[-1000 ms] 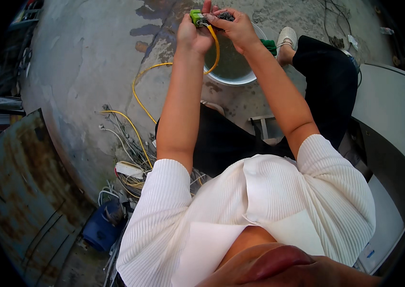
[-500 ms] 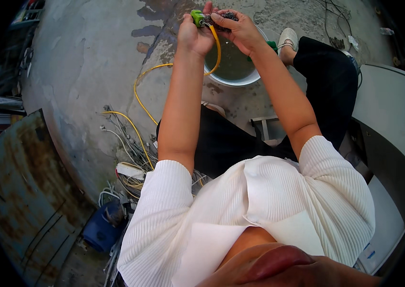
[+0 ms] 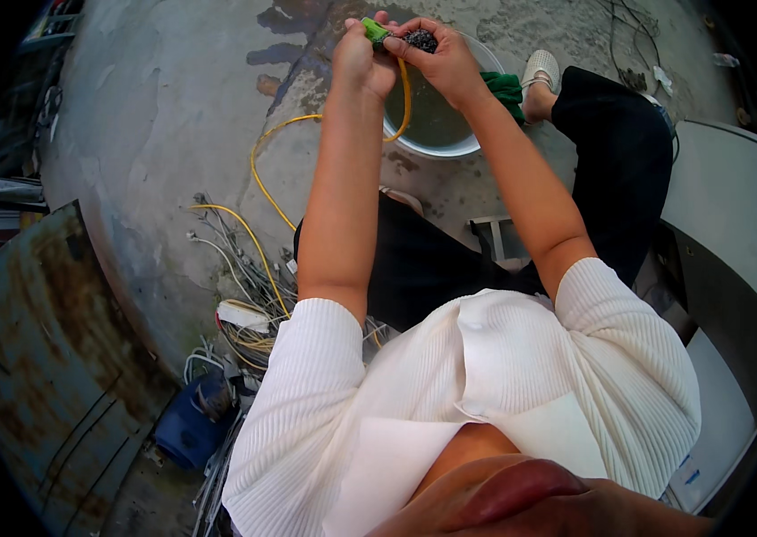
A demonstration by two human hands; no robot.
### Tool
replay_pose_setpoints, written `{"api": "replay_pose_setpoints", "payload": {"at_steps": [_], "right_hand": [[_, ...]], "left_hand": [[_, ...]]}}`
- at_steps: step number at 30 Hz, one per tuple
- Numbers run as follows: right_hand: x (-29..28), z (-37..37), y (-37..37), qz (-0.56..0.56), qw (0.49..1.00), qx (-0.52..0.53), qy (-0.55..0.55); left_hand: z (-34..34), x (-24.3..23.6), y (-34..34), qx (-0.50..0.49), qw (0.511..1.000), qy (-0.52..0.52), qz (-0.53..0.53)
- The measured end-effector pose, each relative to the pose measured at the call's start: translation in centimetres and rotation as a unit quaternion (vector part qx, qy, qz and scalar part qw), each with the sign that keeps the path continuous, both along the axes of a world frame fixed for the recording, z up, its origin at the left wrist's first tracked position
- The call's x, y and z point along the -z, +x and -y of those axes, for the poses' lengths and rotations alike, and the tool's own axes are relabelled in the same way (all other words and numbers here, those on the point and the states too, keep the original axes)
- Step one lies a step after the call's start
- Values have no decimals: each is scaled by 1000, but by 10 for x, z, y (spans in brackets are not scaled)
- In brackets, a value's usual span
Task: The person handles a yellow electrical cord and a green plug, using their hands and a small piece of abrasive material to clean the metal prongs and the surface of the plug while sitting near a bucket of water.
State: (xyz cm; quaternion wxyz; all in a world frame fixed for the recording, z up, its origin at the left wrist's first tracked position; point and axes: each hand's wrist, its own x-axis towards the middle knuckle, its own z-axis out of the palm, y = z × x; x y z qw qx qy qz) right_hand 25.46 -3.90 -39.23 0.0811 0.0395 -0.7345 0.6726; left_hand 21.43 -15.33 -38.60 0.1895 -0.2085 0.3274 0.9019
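Over a silver basin of murky water [image 3: 435, 138], my left hand [image 3: 359, 63] grips a bright green connector [image 3: 373, 33] with a yellow cable [image 3: 407, 98] hanging from it. My right hand [image 3: 446, 63] is closed on a dark metal-wool scrubber [image 3: 420, 40], its thumb against the connector's end. A dark green cloth [image 3: 502, 94] lies at the basin's right side, just beyond my right hand.
A tangle of cables [image 3: 249, 286] lies on the concrete floor left of my legs. A rusty metal sheet [image 3: 47, 349] and a blue container [image 3: 191, 421] are at the lower left. A grey panel [image 3: 723, 215] stands at the right.
The green connector has turned in my left hand, and both hands shift slightly at the scrubber. More of the green cloth now shows beside my right hand.
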Motion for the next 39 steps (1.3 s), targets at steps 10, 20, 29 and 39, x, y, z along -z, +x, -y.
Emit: {"api": "replay_pose_setpoints", "payload": {"at_steps": [10, 20, 29, 39], "right_hand": [[9, -5, 0, 87, 987, 14, -135], [22, 1, -11, 220, 897, 49, -380], [227, -46, -33, 446, 890, 90, 46], [258, -56, 17, 347, 656, -255, 619]], "left_hand": [[-7, -1, 5, -25, 999, 14, 27], [11, 8, 0, 67, 993, 97, -13], [9, -22, -2, 18, 997, 48, 54], [23, 6, -22, 44, 995, 74, -40]]}}
